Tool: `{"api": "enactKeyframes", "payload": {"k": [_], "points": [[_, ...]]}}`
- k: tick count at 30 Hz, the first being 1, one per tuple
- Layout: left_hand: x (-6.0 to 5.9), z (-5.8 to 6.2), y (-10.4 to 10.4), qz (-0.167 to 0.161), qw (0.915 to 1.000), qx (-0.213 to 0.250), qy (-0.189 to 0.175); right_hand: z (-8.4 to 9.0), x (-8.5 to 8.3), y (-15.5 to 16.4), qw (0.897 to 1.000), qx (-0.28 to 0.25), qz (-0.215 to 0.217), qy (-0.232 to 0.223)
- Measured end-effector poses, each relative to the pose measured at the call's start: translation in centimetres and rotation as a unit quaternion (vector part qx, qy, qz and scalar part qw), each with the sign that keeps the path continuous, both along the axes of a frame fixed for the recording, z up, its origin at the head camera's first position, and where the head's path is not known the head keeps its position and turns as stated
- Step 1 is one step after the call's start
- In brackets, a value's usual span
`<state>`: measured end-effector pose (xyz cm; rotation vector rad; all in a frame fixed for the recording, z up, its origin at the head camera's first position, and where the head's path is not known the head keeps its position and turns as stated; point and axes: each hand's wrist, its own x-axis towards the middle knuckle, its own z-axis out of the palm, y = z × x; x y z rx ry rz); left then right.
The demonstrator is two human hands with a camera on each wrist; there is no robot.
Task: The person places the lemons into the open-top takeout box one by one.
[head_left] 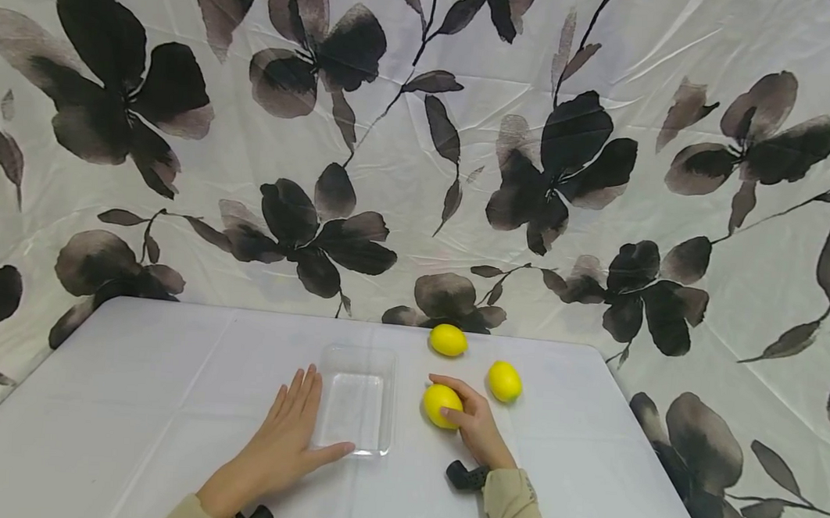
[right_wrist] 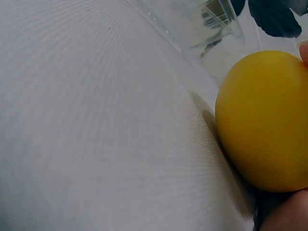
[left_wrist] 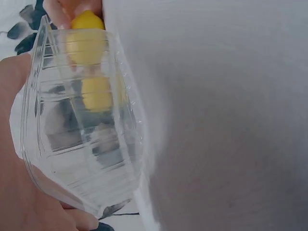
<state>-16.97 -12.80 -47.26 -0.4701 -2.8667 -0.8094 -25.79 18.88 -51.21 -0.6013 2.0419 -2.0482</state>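
Observation:
A clear plastic container (head_left: 388,402) stands on the white table. My left hand (head_left: 292,432) lies along its left side with straight fingers, the thumb spread at the near rim. In the left wrist view the container's ribbed wall (left_wrist: 72,178) shows beside the hand. Right of the container, my right hand (head_left: 480,427) grips a yellow lemon (head_left: 439,405) between thumb and fingers. Close up in the right wrist view, that lemon (right_wrist: 264,120) sits low over the tablecloth, with fingertips at its edges.
Two more lemons are on the table: one (head_left: 448,340) at the back edge, another (head_left: 505,382) right of my right hand. The white table (head_left: 98,399) has creases across its cover. Behind it hangs a white cloth (head_left: 444,245) with dark flowers.

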Motion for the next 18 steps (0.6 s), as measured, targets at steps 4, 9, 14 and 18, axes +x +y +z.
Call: {"api": "enactKeyframes", "payload": {"k": [4, 9, 14, 18], "points": [[0.09, -0.15, 0.27, 0.005, 0.9999, 0.005, 0.007, 0.06, 0.04, 0.02, 1.000, 0.025, -0.010, 0.006], [0.13, -0.22, 0.42, 0.009, 0.9999, 0.010, 0.004, 0.03, 0.06, -0.01, 0.999, 0.045, -0.015, 0.008], [0.17, -0.10, 0.51, 0.006, 0.9998, 0.016, 0.007, 0.05, 0.07, 0.13, 0.996, 0.083, -0.018, 0.028], [0.18, -0.10, 0.58, 0.005, 0.9998, 0.017, 0.010, 0.14, 0.02, 0.31, 0.991, 0.126, -0.019, 0.052]]}}
